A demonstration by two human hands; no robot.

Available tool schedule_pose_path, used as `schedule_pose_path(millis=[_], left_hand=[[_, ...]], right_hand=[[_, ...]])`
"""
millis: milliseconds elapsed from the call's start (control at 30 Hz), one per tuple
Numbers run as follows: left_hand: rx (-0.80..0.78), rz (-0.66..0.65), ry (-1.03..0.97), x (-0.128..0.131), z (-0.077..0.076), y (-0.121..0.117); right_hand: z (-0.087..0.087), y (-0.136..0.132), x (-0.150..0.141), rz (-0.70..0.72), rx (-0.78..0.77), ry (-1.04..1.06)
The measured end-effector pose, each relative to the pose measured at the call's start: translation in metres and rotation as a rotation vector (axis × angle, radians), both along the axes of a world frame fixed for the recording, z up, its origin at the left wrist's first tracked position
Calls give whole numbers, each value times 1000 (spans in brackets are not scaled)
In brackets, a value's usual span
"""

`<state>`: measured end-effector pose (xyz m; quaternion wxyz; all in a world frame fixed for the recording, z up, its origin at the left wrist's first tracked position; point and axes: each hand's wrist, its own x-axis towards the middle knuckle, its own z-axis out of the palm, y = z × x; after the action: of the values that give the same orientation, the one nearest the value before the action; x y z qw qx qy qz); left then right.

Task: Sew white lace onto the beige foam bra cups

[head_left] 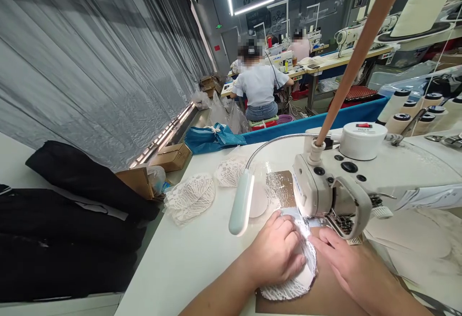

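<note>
A white lace-covered cup-shaped fabric piece lies by the needle of a sewing machine, its upper end near the presser foot. My left hand is on top of this piece, fingers bent and thumb pressed onto its pale inner face. My right hand rests on the other side, fingers stretched out, their tips at the lace edge below the machine head. Nothing is gripped in the right hand. The needle tip is hidden. A lamp on a bendy metal arm lights the spot.
More lace pieces lie on the white table to the left and behind the lamp. A brown pole rises from the machine. Thread cones stand at right. A co-worker sits ahead; dark cloth lies at far left.
</note>
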<state>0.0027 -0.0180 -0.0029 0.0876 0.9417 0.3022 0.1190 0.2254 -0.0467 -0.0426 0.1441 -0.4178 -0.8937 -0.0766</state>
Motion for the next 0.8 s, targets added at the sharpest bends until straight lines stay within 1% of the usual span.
schedule_pose_path(millis=[100, 200, 367, 433, 500, 567, 667, 800], left_hand=[[-15, 26, -37, 2, -1, -1], [-29, 87, -61, 6, -3, -2], [-42, 169, -85, 11, -5, -5], [-34, 174, -87, 11, -6, -5], [-5, 154, -83, 10, -6, -5], [42, 98, -71, 8, -6, -4], [89, 2, -46, 6, -4, -2], [72, -33, -27, 4, -2, 3]], right_hand=[[-2, 0, -2, -21, 49, -31], [-8, 1, -3, -58, 71, -37], [-12, 3, -2, -127, 106, 13], [-11, 3, -1, -99, 104, 23], [-9, 2, 0, -35, 50, 51], [-9, -1, 1, 18, -39, 113], [-11, -6, 1, 44, -153, 207], [-12, -9, 1, 56, -244, 228]])
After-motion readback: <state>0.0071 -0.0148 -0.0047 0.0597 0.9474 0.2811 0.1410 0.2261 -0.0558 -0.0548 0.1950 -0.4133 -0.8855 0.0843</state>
